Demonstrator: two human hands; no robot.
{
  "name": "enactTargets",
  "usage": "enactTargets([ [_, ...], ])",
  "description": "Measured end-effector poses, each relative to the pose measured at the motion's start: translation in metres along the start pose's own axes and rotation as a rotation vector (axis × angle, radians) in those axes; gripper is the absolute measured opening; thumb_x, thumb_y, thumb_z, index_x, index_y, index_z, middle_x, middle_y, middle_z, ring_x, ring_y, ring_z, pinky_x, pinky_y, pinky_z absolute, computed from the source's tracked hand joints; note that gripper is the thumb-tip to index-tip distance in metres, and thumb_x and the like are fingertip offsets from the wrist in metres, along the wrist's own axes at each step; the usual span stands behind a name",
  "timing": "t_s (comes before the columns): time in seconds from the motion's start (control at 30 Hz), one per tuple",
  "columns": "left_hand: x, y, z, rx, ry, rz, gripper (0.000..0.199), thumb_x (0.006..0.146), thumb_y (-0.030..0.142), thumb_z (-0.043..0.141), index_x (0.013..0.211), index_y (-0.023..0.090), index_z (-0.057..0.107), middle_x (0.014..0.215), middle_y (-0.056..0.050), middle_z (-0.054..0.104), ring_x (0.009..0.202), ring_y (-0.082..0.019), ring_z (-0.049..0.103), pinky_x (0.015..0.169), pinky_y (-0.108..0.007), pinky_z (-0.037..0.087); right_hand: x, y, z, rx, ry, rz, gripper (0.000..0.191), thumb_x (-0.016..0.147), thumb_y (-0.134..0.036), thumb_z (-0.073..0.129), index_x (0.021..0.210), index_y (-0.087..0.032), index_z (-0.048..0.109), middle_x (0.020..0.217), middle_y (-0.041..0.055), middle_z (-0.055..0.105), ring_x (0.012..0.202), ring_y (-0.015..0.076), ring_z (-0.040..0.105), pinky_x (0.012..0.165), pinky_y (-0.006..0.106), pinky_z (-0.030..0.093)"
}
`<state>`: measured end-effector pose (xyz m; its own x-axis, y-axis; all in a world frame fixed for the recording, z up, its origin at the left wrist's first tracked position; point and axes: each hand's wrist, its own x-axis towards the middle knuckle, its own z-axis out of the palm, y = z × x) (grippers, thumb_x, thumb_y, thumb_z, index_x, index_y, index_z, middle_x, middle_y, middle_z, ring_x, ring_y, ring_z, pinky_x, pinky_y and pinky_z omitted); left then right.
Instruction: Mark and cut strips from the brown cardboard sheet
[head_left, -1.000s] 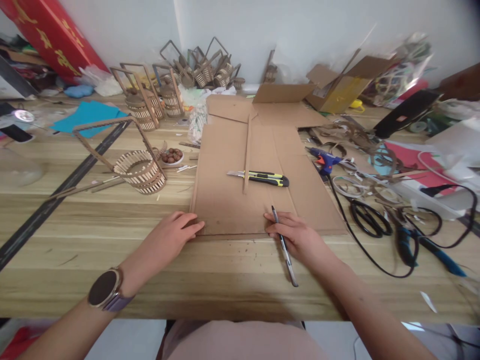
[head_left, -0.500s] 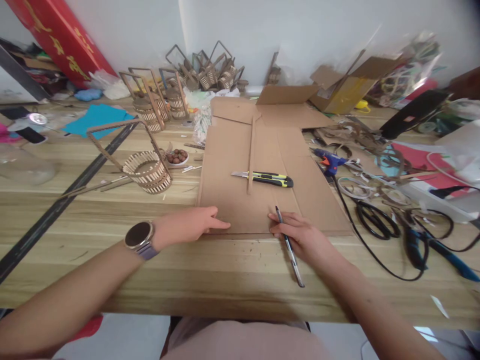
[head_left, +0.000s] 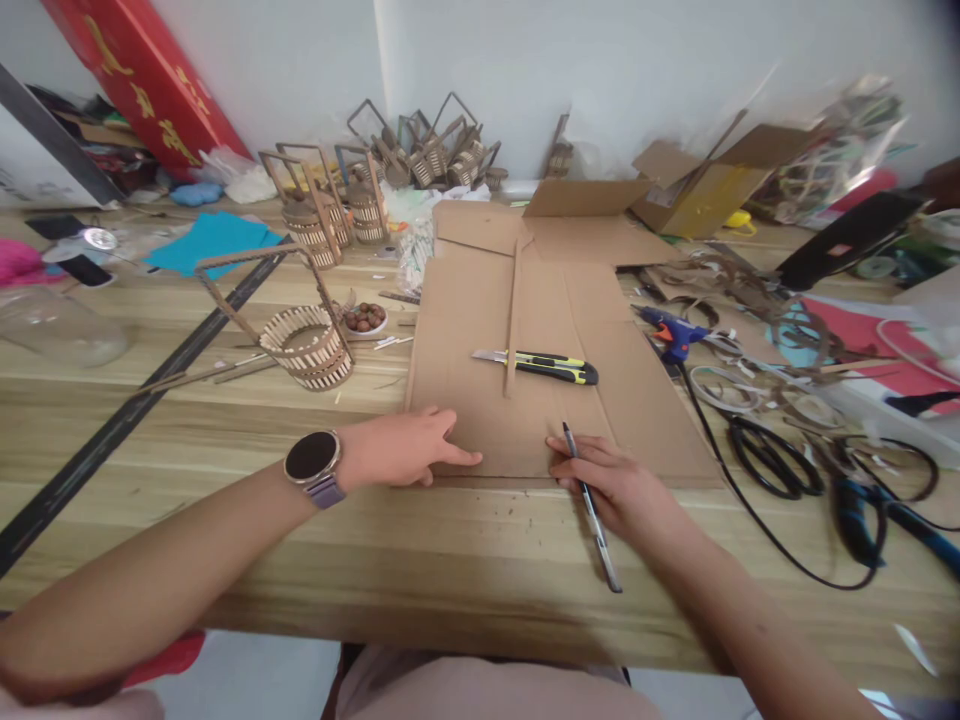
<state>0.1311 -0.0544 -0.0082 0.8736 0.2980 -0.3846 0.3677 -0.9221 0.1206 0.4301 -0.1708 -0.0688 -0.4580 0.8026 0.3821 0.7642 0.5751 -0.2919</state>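
Observation:
A flattened cardboard piece (head_left: 472, 400) lies on the wooden table in front of me. My left hand (head_left: 409, 447) rests at its near left edge, index finger stretched out over the cardboard, holding nothing. At the near edge further right, my right hand (head_left: 600, 472) holds a pen (head_left: 594, 520) between its fingers, the pen's lower end pointing toward me. A yellow and black utility knife (head_left: 555, 368) lies on the cardboard with its blade out to the left. Its blade end meets a narrow cardboard strip (head_left: 513, 320) that runs away from me.
Left of the cardboard stand a small slatted basket (head_left: 319, 360) with a tall handle and a bowl of brown nuts (head_left: 365, 318). To the right are a blue glue gun (head_left: 675, 335), black scissors (head_left: 772, 460) and blue-handled pliers (head_left: 859, 520). An open box (head_left: 712, 190) stands behind.
The whole view has shifted, so the table things appear slightly further right and lower. My left hand's fingers are a little more spread. The pen is still in my right hand.

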Motion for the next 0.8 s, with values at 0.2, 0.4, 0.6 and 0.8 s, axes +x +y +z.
enactTargets([
  [0.2, 0.000, -0.002, 0.010, 0.002, 0.074, 0.012, 0.067, 0.090, 0.015, 0.067, 0.148, 0.042, 0.049, 0.097, -0.003, 0.048, 0.087, -0.020, 0.050, 0.070, -0.027, 0.038, -0.002, 0.000, 0.001, 0.002, -0.012, 0.023, 0.027, 0.092, -0.010, 0.053, 0.096, -0.026, 0.074, 0.121, 0.0099, 0.075, 0.114, 0.0252, 0.069, 0.090, 0.041, 0.061],
  [0.4, -0.003, 0.000, 0.009, 0.025, 0.077, 0.005, 0.068, 0.090, 0.011, 0.064, 0.148, 0.043, 0.048, 0.094, -0.003, 0.048, 0.085, -0.020, 0.049, 0.068, -0.027, 0.037, -0.002, -0.001, 0.000, -0.032, -0.013, 0.017, 0.026, 0.092, -0.009, 0.052, 0.094, -0.025, 0.072, 0.121, 0.0091, 0.075, 0.113, 0.0245, 0.069, 0.090, 0.039, 0.061],
  [0.6, -0.001, 0.003, 0.003, 0.052, 0.007, -0.002, 0.069, 0.092, 0.014, 0.064, 0.151, 0.043, 0.044, 0.096, -0.003, 0.048, 0.088, -0.020, 0.051, 0.069, -0.027, 0.036, -0.001, 0.000, 0.001, -0.040, -0.025, 0.011, 0.025, 0.092, -0.009, 0.053, 0.094, -0.025, 0.072, 0.122, 0.0084, 0.075, 0.113, 0.0243, 0.070, 0.090, 0.039, 0.060],
  [0.8, 0.000, 0.001, -0.009, 0.059, -0.068, 0.002, 0.069, 0.093, 0.007, 0.054, 0.151, 0.044, 0.044, 0.100, -0.005, 0.051, 0.088, -0.020, 0.053, 0.068, -0.027, 0.036, -0.001, 0.001, 0.001, -0.010, -0.009, 0.011, 0.025, 0.095, -0.012, 0.051, 0.094, -0.026, 0.071, 0.121, 0.0082, 0.075, 0.113, 0.0241, 0.069, 0.090, 0.039, 0.060],
])
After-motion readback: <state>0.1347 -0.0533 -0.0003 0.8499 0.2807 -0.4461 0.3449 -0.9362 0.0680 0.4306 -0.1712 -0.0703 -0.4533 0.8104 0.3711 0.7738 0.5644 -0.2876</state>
